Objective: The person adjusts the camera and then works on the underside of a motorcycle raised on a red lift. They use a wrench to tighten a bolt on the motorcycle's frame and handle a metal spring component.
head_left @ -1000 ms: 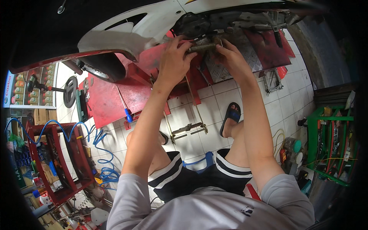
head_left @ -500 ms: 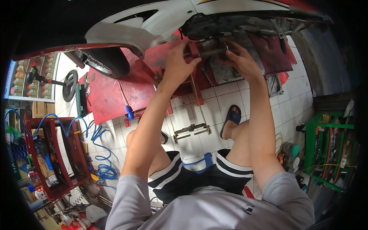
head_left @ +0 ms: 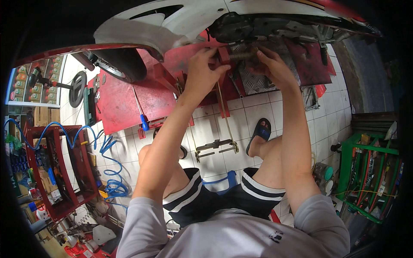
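The motorcycle spans the far side, its wheel at the left. Before it, the rod lies between the left hand and the right hand. Left of the left forearm, the screwdriver lies at the near edge of the platform. The hose lies between the left rack and the person's legs; the right rack stands far right.

- Screw: threaded metal, ridged, dull
- Ramp: red-painted metal, part glossy, scuffed
- Tread plate: bare metal, rough with raised diamonds
- Fairing: smooth white plastic, glossy
- Tyre: matt black rubber
- Screwdriver: glossy blue plastic handle, metal shaft
- Tiles: smooth, faintly glossy
- Hose: smooth blue plastic
- Shirt: matt grey cloth
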A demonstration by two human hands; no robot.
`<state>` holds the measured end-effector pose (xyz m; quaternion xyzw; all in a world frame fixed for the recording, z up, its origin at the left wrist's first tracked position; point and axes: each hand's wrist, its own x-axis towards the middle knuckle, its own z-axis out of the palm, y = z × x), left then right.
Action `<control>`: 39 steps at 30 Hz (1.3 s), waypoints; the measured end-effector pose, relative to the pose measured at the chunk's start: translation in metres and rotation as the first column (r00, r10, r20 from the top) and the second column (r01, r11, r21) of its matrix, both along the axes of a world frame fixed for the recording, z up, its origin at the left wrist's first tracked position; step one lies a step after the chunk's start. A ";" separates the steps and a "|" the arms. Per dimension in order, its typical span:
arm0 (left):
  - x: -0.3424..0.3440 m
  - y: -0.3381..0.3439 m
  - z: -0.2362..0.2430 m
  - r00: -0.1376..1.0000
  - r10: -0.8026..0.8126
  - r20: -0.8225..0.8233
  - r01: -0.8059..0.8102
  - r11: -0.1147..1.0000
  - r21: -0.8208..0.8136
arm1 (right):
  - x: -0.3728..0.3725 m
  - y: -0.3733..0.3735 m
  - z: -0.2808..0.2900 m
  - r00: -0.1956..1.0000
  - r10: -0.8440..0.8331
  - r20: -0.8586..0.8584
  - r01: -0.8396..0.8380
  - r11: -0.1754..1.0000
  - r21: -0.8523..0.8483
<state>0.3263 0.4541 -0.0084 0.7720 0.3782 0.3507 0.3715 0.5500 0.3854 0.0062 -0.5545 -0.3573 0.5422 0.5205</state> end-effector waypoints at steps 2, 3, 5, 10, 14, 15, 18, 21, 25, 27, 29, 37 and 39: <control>-0.001 0.000 -0.001 0.999 0.005 0.037 -0.003 0.998 -0.069 | 0.002 0.003 -0.003 0.996 -0.040 0.075 0.045 0.997 -0.064; -0.001 0.000 -0.001 0.998 -0.009 0.063 0.014 0.996 -0.084 | 0.006 0.006 -0.006 0.993 -0.044 0.107 0.055 0.993 -0.101; -0.004 0.000 -0.001 0.993 -0.035 0.109 0.048 0.992 -0.115 | 0.006 0.006 -0.007 0.987 -0.053 0.151 0.079 0.983 -0.168; 0.003 -0.009 0.007 0.999 0.033 -0.040 -0.022 0.969 0.246 | 0.006 0.003 0.006 0.990 0.028 0.137 0.000 0.980 -0.200; 0.013 -0.017 0.018 0.931 0.069 -0.359 0.166 0.796 0.582 | -0.007 -0.006 0.007 0.981 -0.116 0.154 0.128 0.989 -0.074; 0.016 -0.019 0.016 0.931 0.097 -0.352 0.140 0.796 0.589 | -0.007 -0.006 0.006 0.971 -0.148 0.189 0.166 0.983 -0.080; 0.029 -0.017 0.008 0.933 0.160 -0.323 0.065 0.807 0.587 | 0.014 -0.001 0.003 0.986 0.050 0.162 -0.023 0.986 -0.166; 0.037 -0.014 0.003 0.935 0.175 -0.308 0.025 0.835 0.550 | 0.024 0.007 0.004 0.934 0.258 0.247 -0.168 0.928 -0.333; 0.033 -0.010 0.000 0.928 0.193 -0.320 0.030 0.816 0.578 | 0.010 -0.011 0.006 0.953 0.129 0.273 -0.134 0.991 -0.001; 0.031 -0.010 0.004 0.927 0.175 -0.331 0.041 0.831 0.554 | 0.013 -0.013 0.007 0.951 0.188 0.247 -0.216 0.972 0.092; 0.025 -0.012 0.008 0.926 0.140 -0.352 0.052 0.873 0.485 | 0.012 -0.012 0.009 0.946 0.231 0.229 -0.263 0.957 0.122; 0.006 -0.020 0.028 0.983 0.109 -0.150 -0.034 0.901 0.434 | 0.006 0.001 -0.002 0.940 0.259 0.220 -0.295 0.944 0.148; 0.001 -0.020 0.029 0.993 0.113 -0.047 -0.089 0.931 0.354 | 0.006 0.002 -0.003 0.939 0.255 0.230 -0.292 0.946 0.144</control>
